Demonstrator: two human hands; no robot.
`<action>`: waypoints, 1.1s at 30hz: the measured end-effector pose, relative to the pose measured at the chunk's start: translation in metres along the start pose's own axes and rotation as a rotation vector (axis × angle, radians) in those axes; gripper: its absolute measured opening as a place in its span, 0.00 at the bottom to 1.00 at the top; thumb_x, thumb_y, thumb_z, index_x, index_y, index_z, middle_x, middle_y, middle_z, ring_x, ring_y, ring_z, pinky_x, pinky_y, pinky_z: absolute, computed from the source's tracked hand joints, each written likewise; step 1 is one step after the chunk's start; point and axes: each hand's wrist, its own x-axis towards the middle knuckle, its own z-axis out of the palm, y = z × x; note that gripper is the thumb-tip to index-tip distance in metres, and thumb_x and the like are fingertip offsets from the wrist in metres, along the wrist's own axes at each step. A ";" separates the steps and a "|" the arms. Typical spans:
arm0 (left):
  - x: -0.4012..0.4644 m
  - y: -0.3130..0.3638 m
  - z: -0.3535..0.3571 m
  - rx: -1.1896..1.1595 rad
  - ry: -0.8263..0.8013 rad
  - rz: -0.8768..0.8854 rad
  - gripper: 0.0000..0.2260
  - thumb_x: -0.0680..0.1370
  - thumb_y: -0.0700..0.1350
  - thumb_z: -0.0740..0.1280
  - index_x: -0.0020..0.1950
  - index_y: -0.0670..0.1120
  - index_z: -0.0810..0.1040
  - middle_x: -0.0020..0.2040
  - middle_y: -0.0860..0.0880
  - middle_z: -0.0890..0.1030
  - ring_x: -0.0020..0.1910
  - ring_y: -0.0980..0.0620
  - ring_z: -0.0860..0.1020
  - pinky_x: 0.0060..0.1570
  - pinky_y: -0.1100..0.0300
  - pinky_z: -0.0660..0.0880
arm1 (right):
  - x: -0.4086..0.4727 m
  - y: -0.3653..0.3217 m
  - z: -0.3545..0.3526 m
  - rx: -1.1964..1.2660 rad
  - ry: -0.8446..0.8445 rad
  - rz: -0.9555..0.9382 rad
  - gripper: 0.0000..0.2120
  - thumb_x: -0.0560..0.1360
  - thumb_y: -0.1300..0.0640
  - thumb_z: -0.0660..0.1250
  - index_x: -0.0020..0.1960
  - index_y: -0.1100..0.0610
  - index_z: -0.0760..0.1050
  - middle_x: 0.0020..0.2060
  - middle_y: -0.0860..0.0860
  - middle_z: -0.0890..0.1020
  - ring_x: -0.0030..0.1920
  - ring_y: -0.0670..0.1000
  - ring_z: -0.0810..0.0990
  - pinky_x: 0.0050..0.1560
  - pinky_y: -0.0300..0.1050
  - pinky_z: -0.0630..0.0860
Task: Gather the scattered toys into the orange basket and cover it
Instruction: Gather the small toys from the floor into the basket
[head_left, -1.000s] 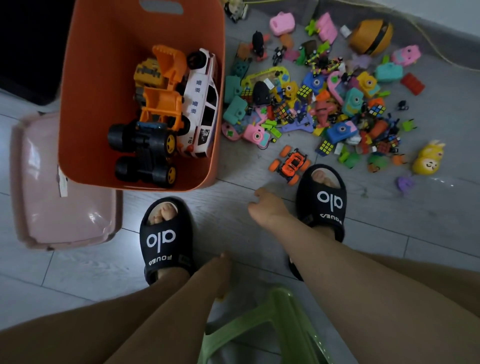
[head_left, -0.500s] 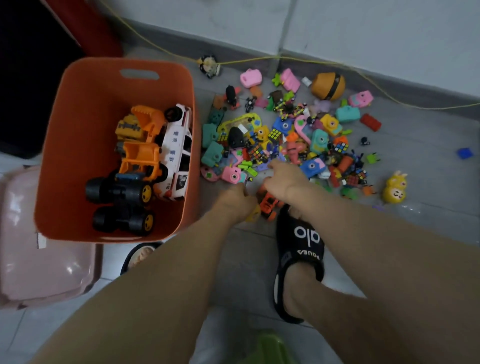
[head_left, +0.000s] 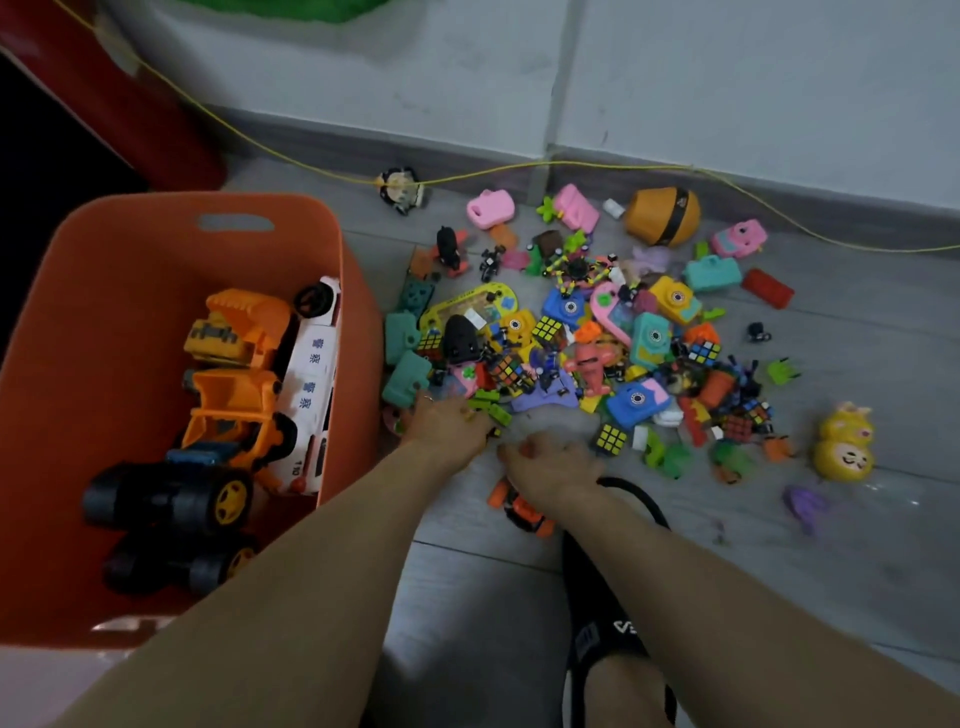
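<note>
Big orange plastic basket (head_left: 130, 322) only has the chunky toy trucks and a white police car (head_left: 311, 384) so far. Right of it, the heap of small colourful plastic toys (head_left: 597, 353) sits untouched, so most work's left, covering included. Left hand (head_left: 449, 423) and right hand (head_left: 550, 465) are down at the heap's near edge beside the basket; can't tell whether they're pinching anything.

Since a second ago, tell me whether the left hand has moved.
Yes. The left hand reached forward from near the slipper to the toy pile's near edge, beside the orange basket.
</note>
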 end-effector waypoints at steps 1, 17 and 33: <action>0.003 -0.004 0.003 -0.026 0.007 0.002 0.25 0.75 0.60 0.58 0.66 0.48 0.75 0.76 0.41 0.64 0.73 0.38 0.59 0.70 0.55 0.56 | 0.007 0.005 0.009 0.017 0.041 0.026 0.26 0.80 0.38 0.52 0.68 0.55 0.69 0.65 0.60 0.69 0.68 0.63 0.66 0.67 0.54 0.65; 0.021 -0.011 0.006 -0.320 0.121 -0.063 0.36 0.71 0.62 0.72 0.71 0.51 0.59 0.71 0.41 0.57 0.71 0.41 0.60 0.66 0.54 0.61 | 0.055 -0.016 -0.036 0.497 0.713 -0.180 0.10 0.78 0.56 0.64 0.55 0.61 0.74 0.56 0.57 0.74 0.50 0.55 0.73 0.44 0.42 0.63; 0.018 -0.009 0.027 -0.100 -0.028 0.052 0.56 0.56 0.68 0.75 0.76 0.59 0.49 0.76 0.48 0.42 0.76 0.37 0.54 0.69 0.43 0.64 | 0.070 -0.009 -0.040 0.142 0.691 -0.190 0.26 0.80 0.42 0.53 0.77 0.45 0.57 0.72 0.54 0.63 0.70 0.61 0.63 0.61 0.60 0.70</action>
